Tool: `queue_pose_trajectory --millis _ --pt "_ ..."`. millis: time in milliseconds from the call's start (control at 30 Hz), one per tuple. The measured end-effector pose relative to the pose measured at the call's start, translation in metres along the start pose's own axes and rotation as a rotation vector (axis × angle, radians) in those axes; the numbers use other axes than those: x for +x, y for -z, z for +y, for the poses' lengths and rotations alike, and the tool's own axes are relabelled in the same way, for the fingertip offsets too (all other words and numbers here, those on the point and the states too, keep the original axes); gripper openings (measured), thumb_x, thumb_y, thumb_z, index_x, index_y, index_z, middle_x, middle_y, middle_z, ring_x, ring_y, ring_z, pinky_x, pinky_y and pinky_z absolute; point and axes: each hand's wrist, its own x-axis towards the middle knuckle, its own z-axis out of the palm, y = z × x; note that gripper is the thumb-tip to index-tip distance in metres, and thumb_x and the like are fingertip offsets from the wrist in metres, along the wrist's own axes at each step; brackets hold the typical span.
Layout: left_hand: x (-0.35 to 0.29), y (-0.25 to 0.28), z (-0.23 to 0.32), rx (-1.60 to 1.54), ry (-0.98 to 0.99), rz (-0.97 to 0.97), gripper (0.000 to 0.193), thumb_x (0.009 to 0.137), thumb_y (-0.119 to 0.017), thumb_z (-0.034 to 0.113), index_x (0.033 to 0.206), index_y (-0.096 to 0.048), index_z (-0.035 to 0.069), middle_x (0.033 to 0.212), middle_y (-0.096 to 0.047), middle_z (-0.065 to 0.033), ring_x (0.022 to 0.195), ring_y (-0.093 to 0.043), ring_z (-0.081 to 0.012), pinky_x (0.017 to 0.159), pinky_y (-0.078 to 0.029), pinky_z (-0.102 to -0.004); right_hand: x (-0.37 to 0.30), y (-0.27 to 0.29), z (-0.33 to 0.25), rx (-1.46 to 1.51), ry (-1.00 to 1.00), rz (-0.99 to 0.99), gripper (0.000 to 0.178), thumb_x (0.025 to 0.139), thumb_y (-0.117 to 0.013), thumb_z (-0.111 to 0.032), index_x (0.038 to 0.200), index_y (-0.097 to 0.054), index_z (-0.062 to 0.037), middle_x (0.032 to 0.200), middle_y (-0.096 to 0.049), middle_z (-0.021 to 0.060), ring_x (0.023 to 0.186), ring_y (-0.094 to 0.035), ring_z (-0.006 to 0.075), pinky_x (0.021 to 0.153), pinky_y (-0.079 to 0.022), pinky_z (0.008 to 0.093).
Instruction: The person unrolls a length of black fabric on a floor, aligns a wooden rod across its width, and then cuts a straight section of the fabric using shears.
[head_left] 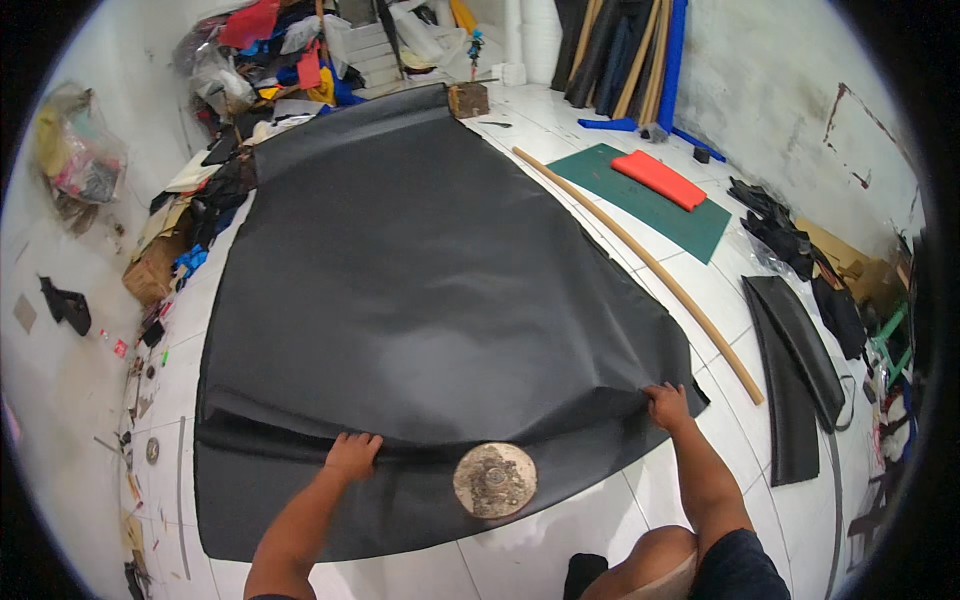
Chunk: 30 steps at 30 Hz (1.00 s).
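Observation:
A large black leather-like sheet (pixel 400 260) covers much of the tiled floor in front of me. A raised fold crosses its near part from left to right. My left hand (pixel 353 455) is closed on this fold, its fingertips partly hidden. Near the sheet's right edge, my right hand (pixel 668 407) grips the material, which puckers beside the fingers. Between my hands, closer to me, a round worn disc (pixel 495 480) lies flat on the sheet, just in front of the fold.
A long wooden-coloured tube (pixel 650 265) lies along the sheet's right side. Beyond it a red folded piece (pixel 660 180) rests on a green mat (pixel 600 190). A brown block (pixel 468 100) sits at the far corner. Black strips (pixel 790 400) lie right; scraps (pixel 240 80) are heaped far left.

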Motion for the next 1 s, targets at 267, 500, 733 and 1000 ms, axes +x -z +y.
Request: queue_pose_trajectory --millis 267,500,733,1000 --pt "-0.037 -0.066 -0.007 -0.183 0.115 0.457 0.023 0.081 -0.063 0.013 0.104 -0.067 0.01 0.109 -0.061 -0.0108 0.104 -0.058 -0.0284 0.088 -0.044 -0.0409 -0.056 0.058 -0.181 0.094 0.557 -0.107 0.05 0.084 -0.065 -0.029 0.13 -0.054 -0.0107 0.131 -0.054 0.0191 0.122 -0.053 0.0323 0.098 -0.045 0.044" --pt "-0.092 -0.061 0.014 -0.455 0.168 0.453 0.03 0.08 -0.06 0.008 0.11 -0.063 0.007 0.12 -0.061 -0.0135 0.113 -0.057 -0.0334 0.094 -0.048 -0.0447 -0.108 0.024 -0.287 -0.033 1.065 -0.104 0.053 0.089 -0.056 -0.057 0.114 -0.058 -0.0102 0.085 -0.068 0.0167 0.079 -0.068 0.0366 0.066 -0.055 0.0484" --pt "-0.111 -0.071 0.025 -0.53 0.164 0.29 0.05 0.081 -0.053 -0.002 0.13 -0.056 0.011 0.14 -0.05 -0.0139 0.129 -0.048 -0.0343 0.106 -0.043 -0.0424 -0.113 0.016 -0.278 0.014 1.109 -0.104 0.034 0.089 -0.06 -0.042 0.096 -0.056 -0.0088 0.065 -0.064 0.0147 0.059 -0.065 0.0329 0.054 -0.053 0.0459" --pt "-0.126 -0.108 0.023 -0.482 0.118 0.015 0.06 0.076 -0.061 -0.004 0.133 -0.054 0.011 0.141 -0.049 -0.0132 0.131 -0.045 -0.0331 0.108 -0.041 -0.0409 -0.191 0.018 -0.26 0.192 1.148 -0.154 0.032 0.088 -0.063 -0.037 0.087 -0.053 -0.0065 0.056 -0.059 0.0132 0.048 -0.06 0.0325 0.044 -0.048 0.0433"
